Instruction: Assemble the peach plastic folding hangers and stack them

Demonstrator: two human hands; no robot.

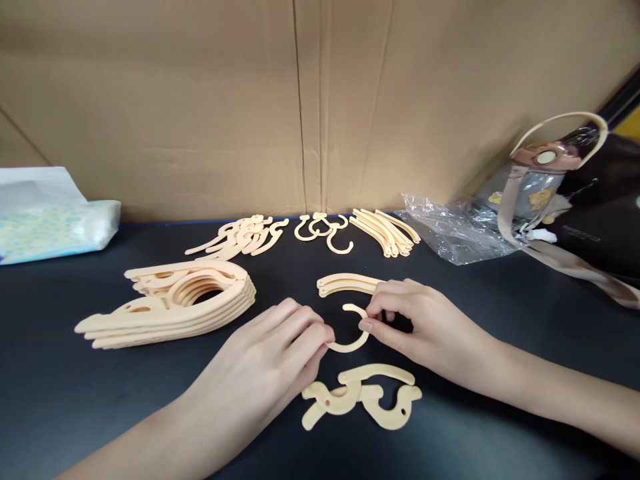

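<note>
Between my two hands is a cream plastic hanger hook [350, 347], curved like a C. My left hand [280, 353] pinches its lower left end, and the fingertips there are partly hidden. My right hand [420, 317] grips the hook's right side between thumb and fingers. Just below lie loose cream hanger pieces [393, 417], flat on the table and partly overlapping. Beyond my right hand rest curved cream strips [345, 283], their right ends covered by the fingers. A stack of folded hangers [200, 313] sits left of my left hand.
Along the back of the black table [45, 393] lie curved hanger arms [245, 237], several hooks [340, 243] and a pile of strips [387, 230]. A clear plastic bag [450, 233] and a strapped bottle [530, 187] stand right; a tissue pack [55, 227] is left. Cardboard [200, 113] walls the back.
</note>
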